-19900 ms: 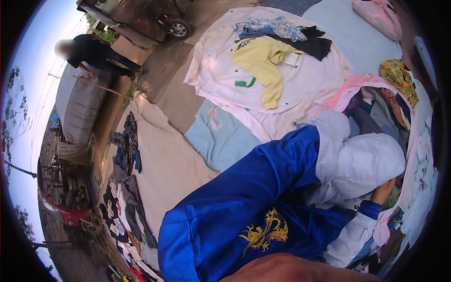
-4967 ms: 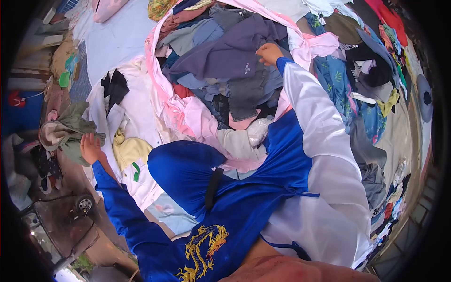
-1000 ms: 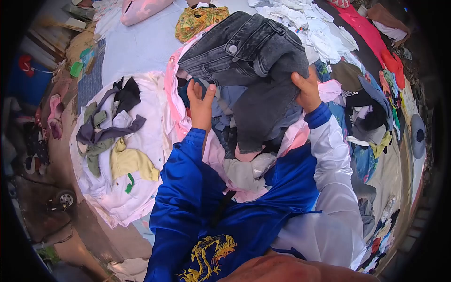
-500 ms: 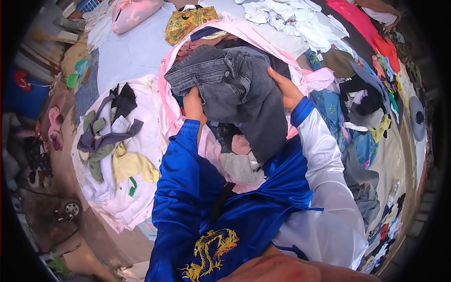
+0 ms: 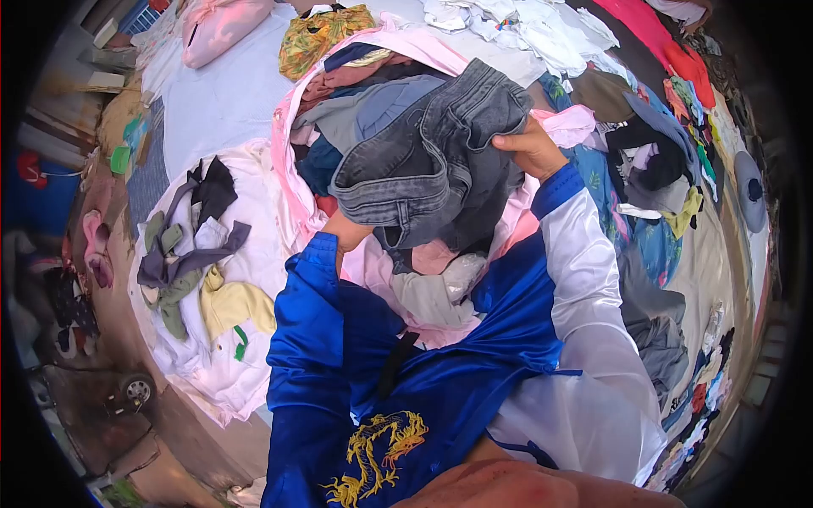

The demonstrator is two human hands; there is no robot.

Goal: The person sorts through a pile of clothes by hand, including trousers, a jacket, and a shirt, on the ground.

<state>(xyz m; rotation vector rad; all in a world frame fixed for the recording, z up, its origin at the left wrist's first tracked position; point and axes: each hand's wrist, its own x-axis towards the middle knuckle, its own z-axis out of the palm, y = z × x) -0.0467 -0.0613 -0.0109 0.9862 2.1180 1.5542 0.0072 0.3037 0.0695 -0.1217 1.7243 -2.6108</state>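
A pair of dark grey jeans [image 5: 457, 140] is stretched between my two hands, with its waistband opened towards me. My left hand [image 5: 345, 230] grips the waistband at its lower left end, the fingers partly hidden by the denim. At the upper right, my right hand [image 5: 532, 148] pinches the cloth near the other side, thumb on top. Beneath the jeans lies a pink cloth bundle [image 5: 288, 140] filled with mixed clothes, among them a blue-grey garment [image 5: 394, 106] and a pale crumpled garment [image 5: 440, 288] close to my lap.
A white-pink sheet [image 5: 246, 372] on the left carries dark, green and yellow garments. White clothes [image 5: 517, 34] lie at the back, beside a yellow patterned bundle [image 5: 322, 38] and a pink bag [image 5: 224, 30]. A pile with black and grey clothes [image 5: 660, 182] is on the right.
The jeans have turned and opened at the waist, their hanging leg drawn up. My left hand has moved down and my right hand slightly right. The blue-grey garment underneath now shows.
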